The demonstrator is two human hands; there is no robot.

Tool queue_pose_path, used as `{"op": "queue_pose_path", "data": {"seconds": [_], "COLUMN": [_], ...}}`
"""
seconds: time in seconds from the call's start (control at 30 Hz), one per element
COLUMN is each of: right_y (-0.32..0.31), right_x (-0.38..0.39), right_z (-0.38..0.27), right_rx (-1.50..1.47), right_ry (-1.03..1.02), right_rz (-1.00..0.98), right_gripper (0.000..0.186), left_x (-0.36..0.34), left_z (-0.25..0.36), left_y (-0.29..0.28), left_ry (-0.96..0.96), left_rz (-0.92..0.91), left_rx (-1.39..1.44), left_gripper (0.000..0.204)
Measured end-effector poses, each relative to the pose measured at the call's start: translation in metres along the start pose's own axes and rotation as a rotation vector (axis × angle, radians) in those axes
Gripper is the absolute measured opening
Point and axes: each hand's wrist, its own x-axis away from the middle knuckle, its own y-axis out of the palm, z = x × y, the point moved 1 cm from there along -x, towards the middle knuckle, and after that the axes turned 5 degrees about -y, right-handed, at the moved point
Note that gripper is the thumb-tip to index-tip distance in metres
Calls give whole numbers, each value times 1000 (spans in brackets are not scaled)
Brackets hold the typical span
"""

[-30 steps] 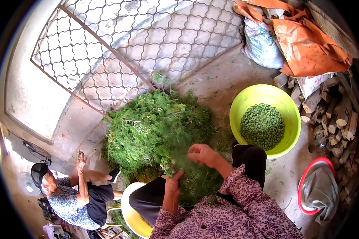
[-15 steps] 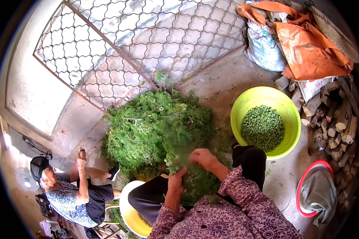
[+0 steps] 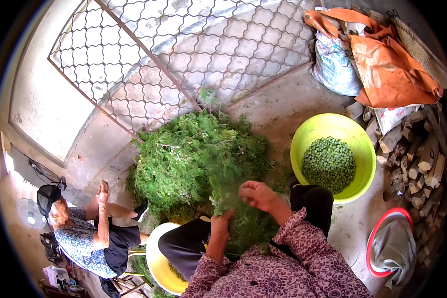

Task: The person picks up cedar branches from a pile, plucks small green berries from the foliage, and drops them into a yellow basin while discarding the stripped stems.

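Observation:
My left hand (image 3: pixel 220 228) is closed around the lower end of a feathery green sprig (image 3: pixel 227 191), held upright in front of my knees; its upper part is blurred. Just right of the sprig, my right hand (image 3: pixel 259 195) has its fingers curled in a pinch; whatever is between them is too small to make out. Beyond both hands lies a large heap of green leafy branches (image 3: pixel 176 164) with small pale berries. More greenery (image 3: pixel 253 228) rests across my lap. To the right, a yellow-green basin (image 3: pixel 367 164) holds a mound of small round green berries (image 3: pixel 329 165).
A yellow basin (image 3: pixel 156 248) stands by my left leg. Farther left sits another person (image 3: pixel 87 238) in a cap. A wire-mesh panel (image 3: pixel 184 54) spans the back. On the right are orange sacking (image 3: pixel 392 69), stacked firewood (image 3: pixel 424 164) and a red-rimmed tub (image 3: pixel 370 248) with grey cloth.
My right hand has shifted slightly right, its fingers more curled and farther from the sprig. My left hand keeps its hold on the sprig. The whole view has shifted a little.

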Motion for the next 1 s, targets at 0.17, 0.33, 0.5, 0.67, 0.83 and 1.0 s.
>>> {"op": "queue_pose_path", "data": {"seconds": [0.17, 0.33, 0.5, 0.67, 0.83, 1.0], "right_y": [23, 23, 8, 2, -29, -22], "right_x": [15, 16, 6, -4, -8, -5], "right_z": [-10, -14, -2, 2, 0, -17], "right_rx": [154, 143, 211, 431, 68, -384], "right_ry": [-151, -162, -187, -276, -224, -193], "right_rz": [-107, -51, 115, 270, 401, 365], "right_gripper": [23, 22, 19, 18, 12, 3], "left_x": [-3, 1, 5, 4, 13, 14], "left_z": [-6, -10, -9, -11, -2, -7], "left_y": [6, 15, 18, 6, 22, -7], "left_ry": [14, -35, -39, -103, -177, -152], "left_rz": [-32, -55, -110, -109, -13, 34], "left_rx": [1, -44, -193, -74, -61, 40], "left_gripper": [26, 28, 28, 21, 20, 17]}}
